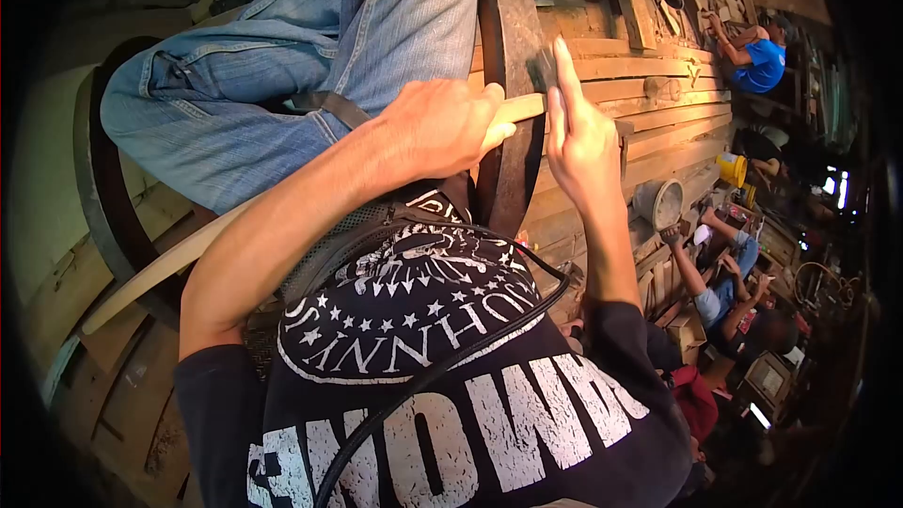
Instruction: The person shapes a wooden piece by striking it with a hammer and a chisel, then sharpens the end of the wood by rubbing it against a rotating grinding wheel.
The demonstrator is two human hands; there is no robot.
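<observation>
My left hand [437, 127] is closed around a pale wooden strip [520, 109], whose squared end sticks out to the right. A long pale length of wood [160, 268] runs from under my left forearm to the lower left; whether it is the same piece is hidden by the arm. My right hand [578, 127] is just beyond the strip's end, fingers stretched upward and thumb alongside. A small grey, blurred flat thing [545, 68] shows beside its fingers. Below both hands passes a dark, thick curved beam [513, 47].
My jeans-clad legs [282, 66] fill the upper left. Wooden planks [658, 94] cover the floor at right, with a grey bucket [658, 202] and a yellow bucket [731, 169]. Several people sit around, one in a blue shirt [764, 64]. A black cable [442, 357] crosses my shirt.
</observation>
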